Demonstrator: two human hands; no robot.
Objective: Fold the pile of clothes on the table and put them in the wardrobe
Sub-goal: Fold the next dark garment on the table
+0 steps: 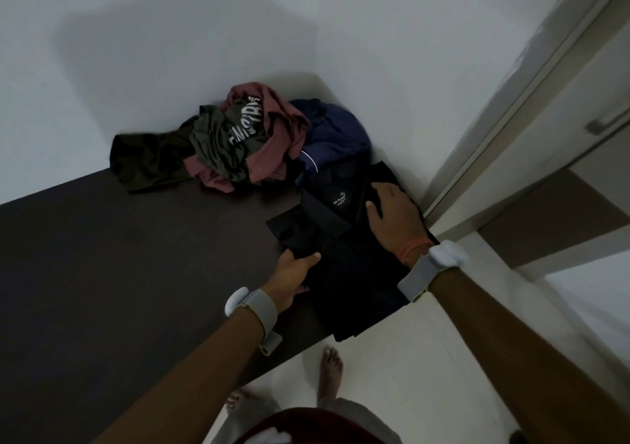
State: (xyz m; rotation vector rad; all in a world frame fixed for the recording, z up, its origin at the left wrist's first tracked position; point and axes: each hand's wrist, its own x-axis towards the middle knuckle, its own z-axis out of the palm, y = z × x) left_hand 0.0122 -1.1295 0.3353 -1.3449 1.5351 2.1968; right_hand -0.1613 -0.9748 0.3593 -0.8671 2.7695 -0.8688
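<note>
A black shirt (pixel 347 263) lies spread out on the right end of the dark table (pixel 119 256). Its neck end, with a small white label, points away to the pile (pixel 235 140) of crumpled clothes in the far corner. Its bottom end points back to the person and hangs a little over the table's near edge. So the shirt's long way runs from far to near. The left hand (pixel 295 273) is at the shirt's left side, just below the sleeve (pixel 296 229) that sticks out to the left. It pinches the cloth edge, with the thumb on top and the fingers tucked under where they cannot be seen. The right hand (pixel 395 215) rests flat on the shirt's right side, near the neck, with its fingers straight and a little spread, pressing the cloth down. The loose left side is right at the left hand, so that hand looks like the one to bring it over. The fold would go sideways, left to right, toward the hand that pins the shirt. The pile is not yet folded. A door (pixel 545 109) with a handle stands to the right, but it is not clear if it is the wardrobe
</note>
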